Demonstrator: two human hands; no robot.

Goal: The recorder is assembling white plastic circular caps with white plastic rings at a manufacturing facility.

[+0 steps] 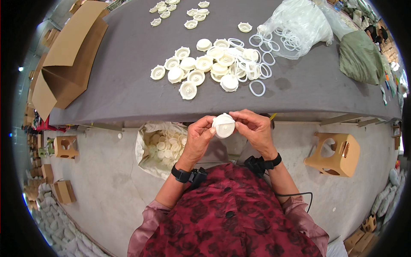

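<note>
Left hand (199,136) grips the white cap (224,130) at its left rim; right hand (256,129) pinches the upper-right edge, possibly with a ring (224,122).

Looks like a round, off-white plastic cap (224,129), shallow, with 1 small lug showing at the far rim. Sits raised just off the near edge of the tabletop (128,77), face up, pinched by the left hand (199,137), with the right hand (256,130) at its right rim. Bears 1 pale strip (223,122) across the face, too small to identify.
</note>
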